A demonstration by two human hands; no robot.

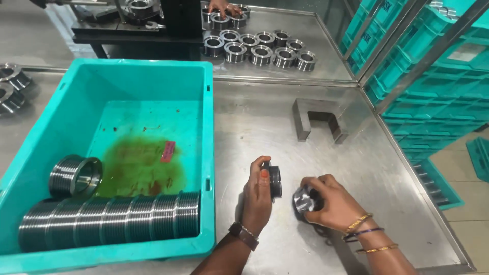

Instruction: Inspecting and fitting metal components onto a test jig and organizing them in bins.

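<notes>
A steel-topped work table with raised edges fills the space, its brushed surface catching soft overhead light. Beyond its far rim stands a dark machine frame. Along the right side a slanted metal rack holds stacked teal crates. Beside it shows a pale, smooth floor.

To my left a teal bin with a row of threaded steel rings and an oily stain, ahead a grey U-shaped block, machined rings grouped beyond me, stacked teal crates on my right
</notes>
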